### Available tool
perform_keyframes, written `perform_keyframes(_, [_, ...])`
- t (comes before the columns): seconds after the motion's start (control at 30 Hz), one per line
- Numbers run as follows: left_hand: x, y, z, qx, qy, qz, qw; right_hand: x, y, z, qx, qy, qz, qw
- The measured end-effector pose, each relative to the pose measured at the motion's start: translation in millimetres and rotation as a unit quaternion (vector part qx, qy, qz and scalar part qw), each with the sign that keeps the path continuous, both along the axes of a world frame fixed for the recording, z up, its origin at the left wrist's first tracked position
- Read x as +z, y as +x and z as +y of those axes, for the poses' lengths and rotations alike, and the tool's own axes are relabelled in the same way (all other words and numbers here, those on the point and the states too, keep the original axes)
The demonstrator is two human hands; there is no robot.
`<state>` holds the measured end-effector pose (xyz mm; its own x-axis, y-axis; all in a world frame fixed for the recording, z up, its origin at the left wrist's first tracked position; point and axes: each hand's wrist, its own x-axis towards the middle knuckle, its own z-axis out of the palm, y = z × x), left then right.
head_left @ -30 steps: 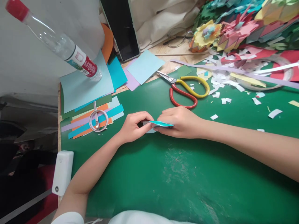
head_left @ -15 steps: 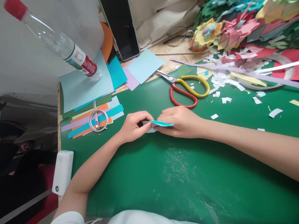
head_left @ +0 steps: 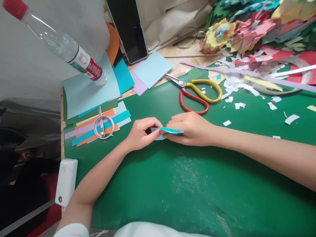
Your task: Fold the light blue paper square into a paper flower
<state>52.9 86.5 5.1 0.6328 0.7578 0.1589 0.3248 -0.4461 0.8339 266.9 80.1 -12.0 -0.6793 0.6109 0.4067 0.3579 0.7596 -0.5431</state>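
Observation:
Both hands meet over the green mat (head_left: pixel 187 184) and pinch a small folded teal paper piece (head_left: pixel 171 130). My left hand (head_left: pixel 142 133) has its fingers curled round the piece's left end. My right hand (head_left: pixel 191 128) presses down on the right end with closed fingers. A pale underside of the paper shows just below the teal edge. Behind my right hand lie scissors (head_left: pixel 197 93) with one red and one yellow handle, their blades pointing left.
A clear bottle with a red cap (head_left: pixel 59 42) stands on pale blue sheets at the left. Coloured paper strips with a tape ring (head_left: pixel 103 126) lie beside them. Paper flowers (head_left: pixel 237 33) and scraps fill the back right. A white device (head_left: pixel 66 181) sits at the mat's left edge.

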Motion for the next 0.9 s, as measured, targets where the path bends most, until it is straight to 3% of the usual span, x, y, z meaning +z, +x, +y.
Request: perform_keyframes(0.9, [0.1, -0.2, 0.6, -0.004, 0.009, -0.001, 1.0, -0.5, -0.1, 0.0, -0.003, 0.003, -0.011, 1.0])
